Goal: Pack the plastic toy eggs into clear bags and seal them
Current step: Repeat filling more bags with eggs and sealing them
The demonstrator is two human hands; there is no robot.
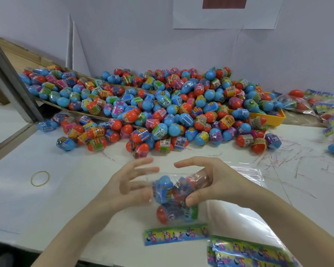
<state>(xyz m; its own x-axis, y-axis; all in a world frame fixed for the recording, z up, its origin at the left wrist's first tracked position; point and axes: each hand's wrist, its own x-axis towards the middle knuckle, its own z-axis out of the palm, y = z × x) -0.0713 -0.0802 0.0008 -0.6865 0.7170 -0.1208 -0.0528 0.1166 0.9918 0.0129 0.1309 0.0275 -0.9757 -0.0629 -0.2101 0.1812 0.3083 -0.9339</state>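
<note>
The bag [175,199] sits between my hands, just off the counter [46,199] it seems, with its printed header strip [175,234] at the end nearest me and its open mouth pointing away toward the egg pile [152,105]. Inside it I count a few eggs: a blue one [162,186] up by the mouth, a red one [163,214] lower down by the header, and at least one more behind them that I can't make out through the plastic.

I judge this to be the end of filling, with sealing not yet done: the mouth looks loose and unflattened. The next move calls for settling the eggs down toward the header, then gathering the two lips of the mouth flat so they can be pressed closed.

My right hand [210,182] grips the bag from the far side, fingers curled over the top eggs and my thumb [193,199] pressed into the plastic on the near face. My left hand [129,182] is beside the mouth with its fingers [143,162] spread and nearly straight, blurred; whether the tips touch the film I cannot tell.

Beyond the bag lies the pile; left of it a rubber band [40,178]; right of it loose empty bags [245,174], and nearer me a stack of headers [249,251].
</note>
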